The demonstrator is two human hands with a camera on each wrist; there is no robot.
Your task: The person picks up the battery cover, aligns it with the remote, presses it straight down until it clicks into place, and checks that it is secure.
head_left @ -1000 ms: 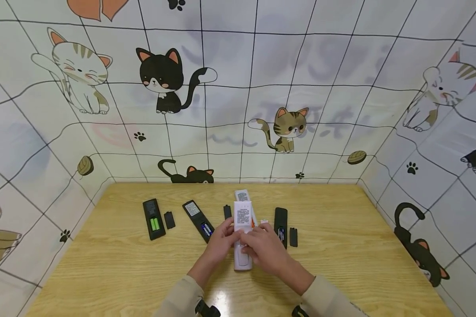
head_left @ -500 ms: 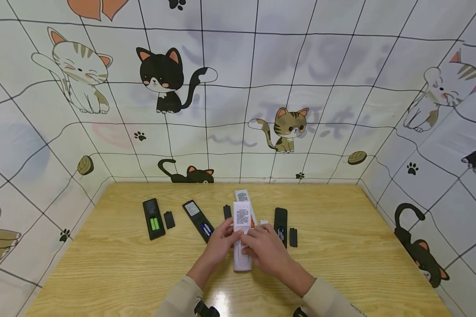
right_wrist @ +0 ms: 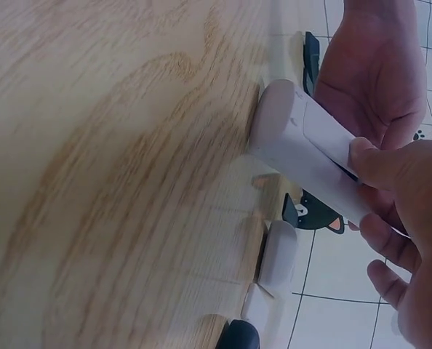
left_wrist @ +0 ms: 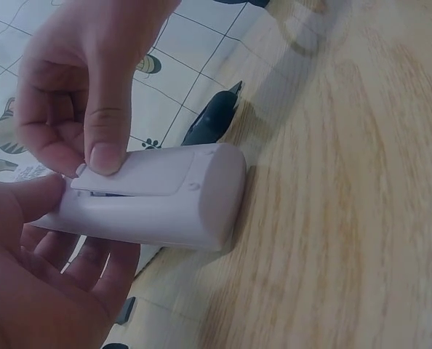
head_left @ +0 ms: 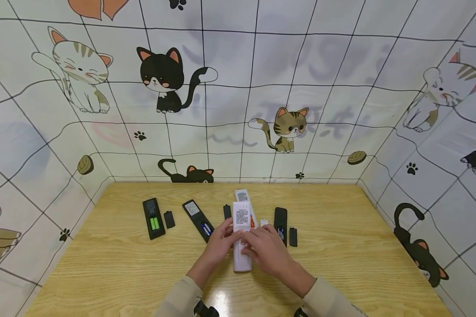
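White remote (head_left: 242,222), back up, lies between both hands over desk (head_left: 341,264), long axis fore-and-aft. Left hand (head_left: 219,243) grips remote, fingers curled round side; right hand (head_left: 269,250), nearer battery cover (left_wrist: 154,172), pinches its raised far end, index partly hidden from me. Cover slopes bodyward along axis; next move, I judge, follows that line.

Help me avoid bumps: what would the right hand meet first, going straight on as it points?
Past the white remote it touches, the right hand would probably meet the left hand first; depth is unclear.
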